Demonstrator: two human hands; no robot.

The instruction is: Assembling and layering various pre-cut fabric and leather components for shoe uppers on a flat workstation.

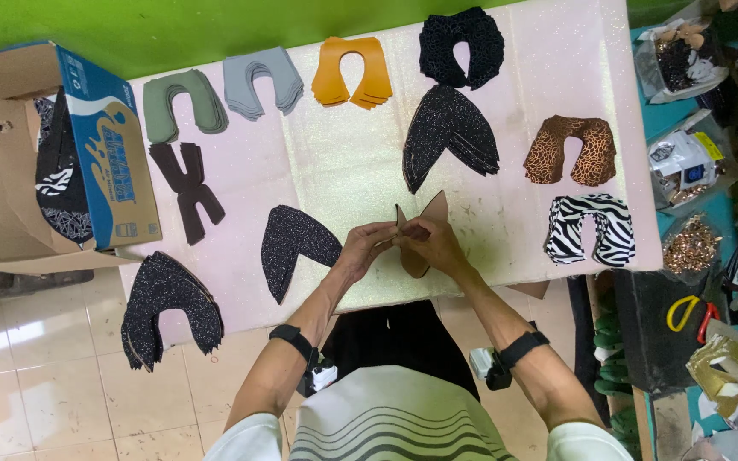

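Both hands, left (367, 243) and right (431, 243), pinch a tan cut piece (420, 224) (forked) over the pale table (343, 162).

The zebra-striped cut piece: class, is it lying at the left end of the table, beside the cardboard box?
No, the zebra-striped cut piece lies at the right end of the table, below the leopard-print piece, far from the cardboard box.

Both forearms reach forward and converge over the middle, each wrist banded with a black strap, the left hand (364, 246) and the right hand (431, 243) meeting with fingers curled and fingertips pinched together.
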